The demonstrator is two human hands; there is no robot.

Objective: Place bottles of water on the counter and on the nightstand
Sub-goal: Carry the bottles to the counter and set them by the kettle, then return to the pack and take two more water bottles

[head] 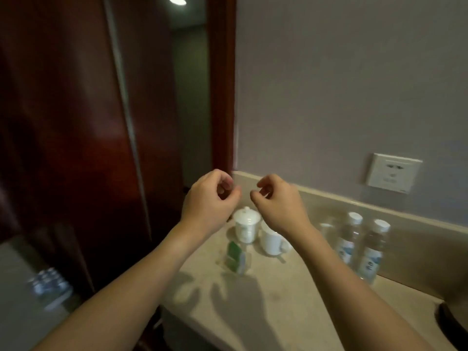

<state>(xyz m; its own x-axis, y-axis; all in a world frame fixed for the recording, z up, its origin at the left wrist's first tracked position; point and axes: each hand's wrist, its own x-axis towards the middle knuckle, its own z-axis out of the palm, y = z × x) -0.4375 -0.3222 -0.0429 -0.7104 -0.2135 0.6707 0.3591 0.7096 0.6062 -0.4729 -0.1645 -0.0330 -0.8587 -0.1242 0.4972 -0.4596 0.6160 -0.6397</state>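
Note:
Two clear water bottles with white caps stand upright on the beige counter (278, 300) by the back ledge, one (348, 239) just left of the other (372, 252). A third clear bottle (325, 230) shows blurred behind my right forearm. My left hand (209, 198) and my right hand (277, 198) hover side by side above the counter's far left corner, fingers loosely curled, both holding nothing. A shrink-wrapped pack of bottles (49, 285) lies low at the left.
A lidded white cup (246, 225) and a white mug (272, 241) stand under my hands, a green packet holder (236, 257) in front of them. A wall socket (392, 172) sits above the bottles. A dark wooden door (63, 122) fills the left.

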